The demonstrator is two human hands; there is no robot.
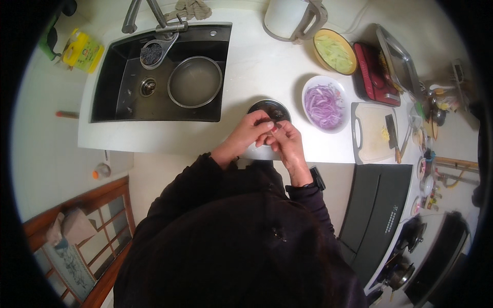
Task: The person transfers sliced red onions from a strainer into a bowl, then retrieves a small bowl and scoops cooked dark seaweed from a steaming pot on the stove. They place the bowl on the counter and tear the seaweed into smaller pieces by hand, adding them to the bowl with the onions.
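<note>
A round metal bowl [271, 103] with dark, wet pieces in it stands near the counter's front edge. Over its near side my left hand [248, 133] and my right hand [287, 140] meet, fingertips pinched around a small dark brown piece [274, 122] that the fingers partly cover. What the piece is, I cannot tell. To the right of the hands, an oval white bowl [347, 111] holds sliced red onion [323, 107]. Behind that, a yellow-rimmed bowl [316, 52] contains pale green slices [334, 53].
The sink [131, 88] on the left holds a metal basin [195, 81] of cloudy water. An electric kettle [285, 17] stands at the back. On the right, a cleaver [391, 131] lies on a cutting board [371, 142], beside a red appliance [369, 73].
</note>
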